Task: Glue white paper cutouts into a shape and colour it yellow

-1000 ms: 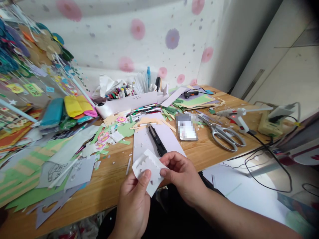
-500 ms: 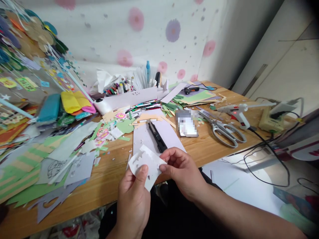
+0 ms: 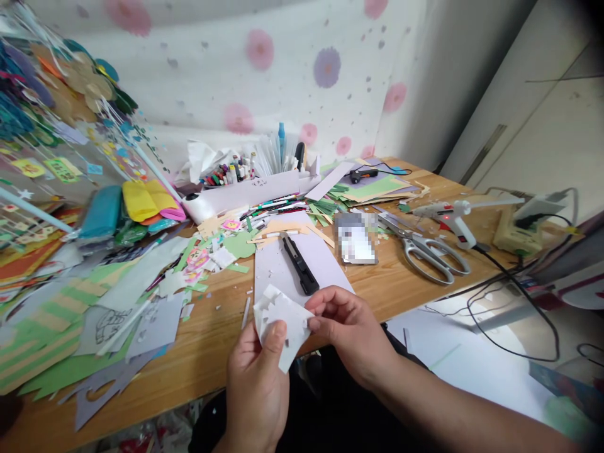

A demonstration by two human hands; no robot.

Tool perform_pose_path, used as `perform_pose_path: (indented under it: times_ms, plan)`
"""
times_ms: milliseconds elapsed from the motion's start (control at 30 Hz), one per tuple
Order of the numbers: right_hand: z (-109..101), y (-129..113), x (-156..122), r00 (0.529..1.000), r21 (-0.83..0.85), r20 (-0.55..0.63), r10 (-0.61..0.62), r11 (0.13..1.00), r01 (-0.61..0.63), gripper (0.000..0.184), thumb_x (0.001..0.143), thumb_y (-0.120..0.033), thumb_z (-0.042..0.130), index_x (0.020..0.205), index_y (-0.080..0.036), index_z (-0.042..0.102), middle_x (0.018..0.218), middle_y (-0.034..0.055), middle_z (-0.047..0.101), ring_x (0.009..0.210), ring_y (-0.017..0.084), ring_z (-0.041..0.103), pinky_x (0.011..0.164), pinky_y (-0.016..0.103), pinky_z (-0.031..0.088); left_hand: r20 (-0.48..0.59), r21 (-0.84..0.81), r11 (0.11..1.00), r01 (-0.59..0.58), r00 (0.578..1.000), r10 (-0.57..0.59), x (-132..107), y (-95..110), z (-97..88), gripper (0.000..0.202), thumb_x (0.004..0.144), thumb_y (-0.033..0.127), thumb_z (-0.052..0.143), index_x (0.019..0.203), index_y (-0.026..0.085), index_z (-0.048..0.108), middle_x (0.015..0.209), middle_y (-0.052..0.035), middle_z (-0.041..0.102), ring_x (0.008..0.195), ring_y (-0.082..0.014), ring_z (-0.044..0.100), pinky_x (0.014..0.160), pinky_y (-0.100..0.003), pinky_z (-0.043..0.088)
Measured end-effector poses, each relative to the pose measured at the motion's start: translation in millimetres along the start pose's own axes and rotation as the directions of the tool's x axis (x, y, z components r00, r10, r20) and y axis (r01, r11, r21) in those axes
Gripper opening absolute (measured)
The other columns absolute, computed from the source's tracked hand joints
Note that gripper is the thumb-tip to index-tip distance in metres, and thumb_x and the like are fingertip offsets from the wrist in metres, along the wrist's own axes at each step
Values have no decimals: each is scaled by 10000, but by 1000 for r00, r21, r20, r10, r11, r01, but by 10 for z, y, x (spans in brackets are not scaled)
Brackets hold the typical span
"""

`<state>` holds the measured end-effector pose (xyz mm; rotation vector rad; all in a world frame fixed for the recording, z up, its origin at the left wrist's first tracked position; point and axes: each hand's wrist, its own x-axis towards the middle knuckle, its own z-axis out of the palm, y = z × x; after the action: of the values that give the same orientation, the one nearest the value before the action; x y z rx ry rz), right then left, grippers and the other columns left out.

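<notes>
A small piece of white paper (image 3: 289, 314) with cut-out notches and holes is held up over the table's front edge. My left hand (image 3: 262, 371) grips its lower left part, thumb on top and fingers behind. At its right edge my right hand (image 3: 349, 327) pinches the paper between thumb and forefinger. Just beyond the hands a black utility knife (image 3: 301, 264) lies on a pale lilac sheet (image 3: 325, 255). Its blade end points away from me.
Large scissors (image 3: 431, 255), a white glue gun (image 3: 450, 220) with a cable, and a phone (image 3: 356, 239) lie to the right. Paper scraps (image 3: 202, 261) and striped green sheets (image 3: 51, 330) cover the left. Behind stands a box of markers (image 3: 259, 189). A power strip (image 3: 516, 229) sits at the right edge.
The view has shifted slightly, so the scene sits a little lower and to the right. Both hands still hold the paper, which is tilted a bit differently.
</notes>
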<state>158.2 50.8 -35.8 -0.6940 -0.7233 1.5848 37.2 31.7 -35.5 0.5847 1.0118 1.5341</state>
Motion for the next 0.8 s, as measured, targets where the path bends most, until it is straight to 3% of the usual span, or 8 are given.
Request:
perform_pose_path:
  times_ms: [233, 367, 567, 800]
  plan:
    - [-30, -52, -6, 998, -38, 54, -46, 998, 48, 227, 643, -215, 841, 804, -171, 687, 734, -18, 672, 669, 69, 580, 632, 161, 479, 21, -28, 998, 56, 998, -56, -20, 19, 13, 308, 713, 301, 787, 998, 208, 718, 874, -56, 775, 862, -236, 702, 753, -317, 564]
    - [-18, -82, -27, 995, -91, 98, -11, 996, 20, 326, 617, -216, 863, 860, -178, 649, 746, -38, 623, 658, 72, 562, 594, 173, 479, 21, 19, 997, 69, 997, -69, -46, 13, -1, 359, 684, 301, 808, 1013, 189, 723, 861, -59, 772, 863, -256, 702, 761, -336, 562]
    - [26, -69, -27, 999, -142, 48, 22, 990, -15, 392, 606, -263, 874, 865, -173, 593, 672, -66, 571, 580, 55, 521, 530, 163, 455, 52, 10, 997, 76, 996, -76, -69, 26, -32, 388, 692, 297, 805, 1056, 209, 704, 912, -52, 765, 877, -241, 695, 762, -323, 555]
    - [48, -41, -29, 999, -189, 37, 19, 982, -11, 425, 557, -226, 887, 849, -177, 581, 638, -71, 580, 563, 60, 523, 513, 157, 458, 59, 38, 997, 62, 996, -64, -39, 76, -37, 210, 723, 289, 783, 892, 177, 726, 816, -37, 752, 805, -219, 692, 738, -320, 549]
